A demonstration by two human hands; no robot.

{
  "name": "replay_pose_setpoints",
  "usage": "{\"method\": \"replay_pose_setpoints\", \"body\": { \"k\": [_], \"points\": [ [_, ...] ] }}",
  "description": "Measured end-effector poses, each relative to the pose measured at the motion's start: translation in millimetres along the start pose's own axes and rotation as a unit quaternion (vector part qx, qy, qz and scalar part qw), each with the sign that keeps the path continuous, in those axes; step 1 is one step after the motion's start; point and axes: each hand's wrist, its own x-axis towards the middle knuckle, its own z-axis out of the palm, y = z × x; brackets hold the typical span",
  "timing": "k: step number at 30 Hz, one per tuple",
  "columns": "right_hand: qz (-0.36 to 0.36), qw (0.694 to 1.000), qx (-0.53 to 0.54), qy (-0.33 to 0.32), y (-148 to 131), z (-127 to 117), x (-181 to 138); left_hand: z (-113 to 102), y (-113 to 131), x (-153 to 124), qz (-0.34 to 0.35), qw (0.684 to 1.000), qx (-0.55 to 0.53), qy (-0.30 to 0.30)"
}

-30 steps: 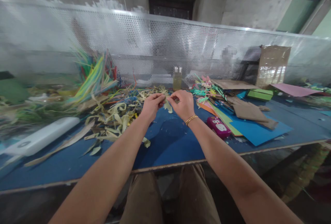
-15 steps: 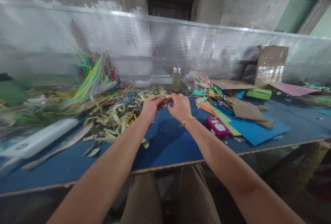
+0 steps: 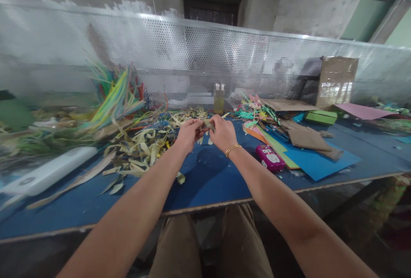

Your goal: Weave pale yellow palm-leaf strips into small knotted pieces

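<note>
My left hand (image 3: 188, 134) and my right hand (image 3: 224, 133) meet above the blue table (image 3: 208, 179), fingertips pinched together on a small pale yellow-green paper strip (image 3: 208, 126). Short ends of the strip hang below the fingers. A gold bracelet circles my right wrist. Just left of my hands lies a heap of pale curled paper strips (image 3: 144, 141), with several blue and yellow ones mixed in.
A bundle of long coloured strips (image 3: 115, 94) rises at the left. A small glass bottle (image 3: 219, 98) stands behind my hands by the perforated metal screen (image 3: 199, 55). A pink case (image 3: 270, 158), coloured paper sheets (image 3: 314, 160), a cardboard box (image 3: 337, 80) and a white device (image 3: 48, 174) lie around.
My hands have drawn closer together and keep working the strip between the fingertips; the strip's loose end, hanging between the hands a second ago, now sits bunched at the fingers.
</note>
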Motion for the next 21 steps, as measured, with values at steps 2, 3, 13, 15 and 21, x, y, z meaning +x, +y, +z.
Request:
{"method": "replay_pose_setpoints", "body": {
  "k": [2,3,13,15,21],
  "points": [
    [0.001,1.0,0.011,0.004,0.1,0.6,-0.5,0.1,-0.1,0.0,0.012,1.0,0.01,-0.004],
    [0.001,1.0,0.018,0.007,0.1,1.0,-0.7,0.0,-0.4,0.4,0.021,1.0,0.014,-0.006],
    [0.042,0.999,0.008,-0.01,-3.3,-1.9,-0.6,-1.8,-6.4,7.2,0.095,0.994,0.048,0.0],
    [0.043,0.999,-0.016,-0.016,-3.7,-3.5,-1.1,-1.6,-7.5,7.5,0.094,0.994,0.053,-0.001],
    [0.014,0.995,-0.092,-0.032,-4.7,-5.9,-0.8,-2.1,-11.3,8.6,0.077,0.995,0.056,-0.012]
  ]
}}
